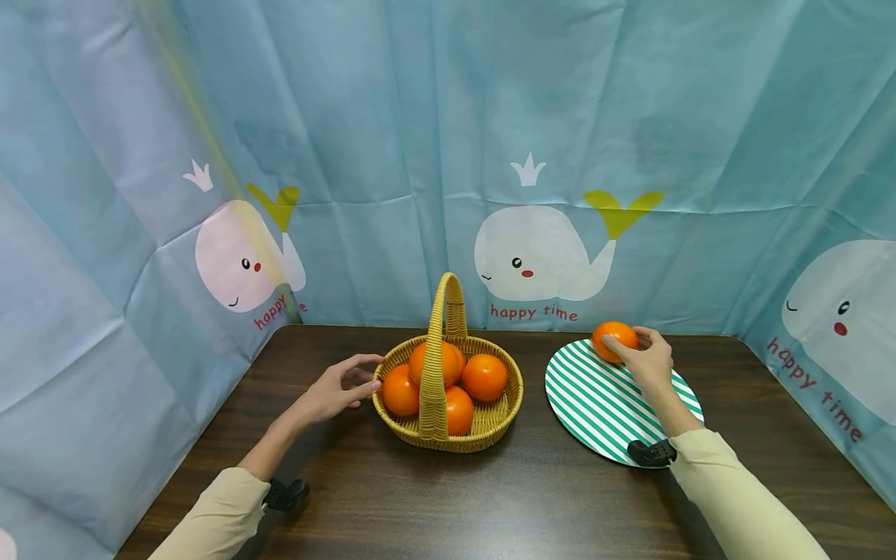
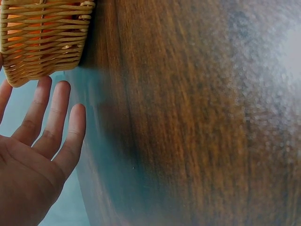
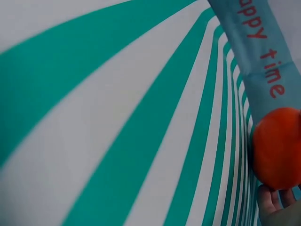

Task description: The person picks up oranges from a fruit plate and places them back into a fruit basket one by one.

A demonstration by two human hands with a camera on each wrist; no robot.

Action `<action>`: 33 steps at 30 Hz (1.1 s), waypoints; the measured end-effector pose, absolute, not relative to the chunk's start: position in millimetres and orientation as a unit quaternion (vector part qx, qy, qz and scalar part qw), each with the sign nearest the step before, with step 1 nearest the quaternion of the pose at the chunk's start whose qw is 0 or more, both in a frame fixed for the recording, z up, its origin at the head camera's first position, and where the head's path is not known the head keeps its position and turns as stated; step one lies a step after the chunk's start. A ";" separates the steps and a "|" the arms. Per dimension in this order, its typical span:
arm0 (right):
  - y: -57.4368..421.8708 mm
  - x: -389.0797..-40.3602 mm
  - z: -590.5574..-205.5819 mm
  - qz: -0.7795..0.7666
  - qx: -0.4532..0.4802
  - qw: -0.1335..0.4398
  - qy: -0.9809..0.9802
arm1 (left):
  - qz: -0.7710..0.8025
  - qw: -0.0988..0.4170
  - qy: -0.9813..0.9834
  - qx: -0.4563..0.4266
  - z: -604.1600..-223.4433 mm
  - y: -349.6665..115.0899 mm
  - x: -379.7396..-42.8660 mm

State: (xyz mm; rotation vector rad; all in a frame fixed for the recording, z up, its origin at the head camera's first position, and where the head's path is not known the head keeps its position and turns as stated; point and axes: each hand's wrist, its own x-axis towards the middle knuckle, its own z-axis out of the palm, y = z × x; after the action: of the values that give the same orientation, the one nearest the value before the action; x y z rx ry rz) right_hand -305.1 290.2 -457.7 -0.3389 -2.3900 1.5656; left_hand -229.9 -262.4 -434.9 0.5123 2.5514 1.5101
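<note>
My right hand [image 1: 649,364] grips an orange [image 1: 615,342] at the far edge of a round placemat [image 1: 595,404] with green and white stripes. In the right wrist view the orange [image 3: 277,148] stands close over the stripes, with fingertips [image 3: 267,200] against its side. At the left end of a yellow wicker basket [image 1: 483,445], my left hand [image 1: 332,395] has its fingertips right at the rim. The left wrist view shows that hand's fingers [image 2: 59,110] spread and fairly straight beside the woven wall. Several oranges [image 1: 485,378] lie in the basket, partly hidden by its tall handle [image 1: 434,358].
The dark wooden table [image 1: 448,505] carries the basket near its middle and the placemat at the right. Behind it hangs a blue curtain [image 1: 392,155] printed with whales, close along the table's back edge and both sides. The basket's arched handle rises above the fruit.
</note>
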 end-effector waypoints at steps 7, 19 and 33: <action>296.3 -302.3 -459.7 0.544 -0.107 0.124 -0.823 | 0.496 0.070 0.849 0.168 -435.3 -262.3 -228.8; 306.1 -284.8 -447.9 0.520 -0.034 0.115 -0.846 | 0.489 0.068 0.853 0.168 -435.9 -261.9 -230.0; 314.0 -272.0 -444.7 0.521 0.013 0.116 -0.846 | 0.489 0.070 0.852 0.171 -436.0 -261.8 -230.2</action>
State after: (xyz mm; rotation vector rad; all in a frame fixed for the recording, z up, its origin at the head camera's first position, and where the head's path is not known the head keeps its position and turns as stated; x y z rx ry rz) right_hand -272.0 314.0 -444.7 0.0393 -2.4764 1.5253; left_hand -230.2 -261.8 -436.0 0.5160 2.5647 1.4728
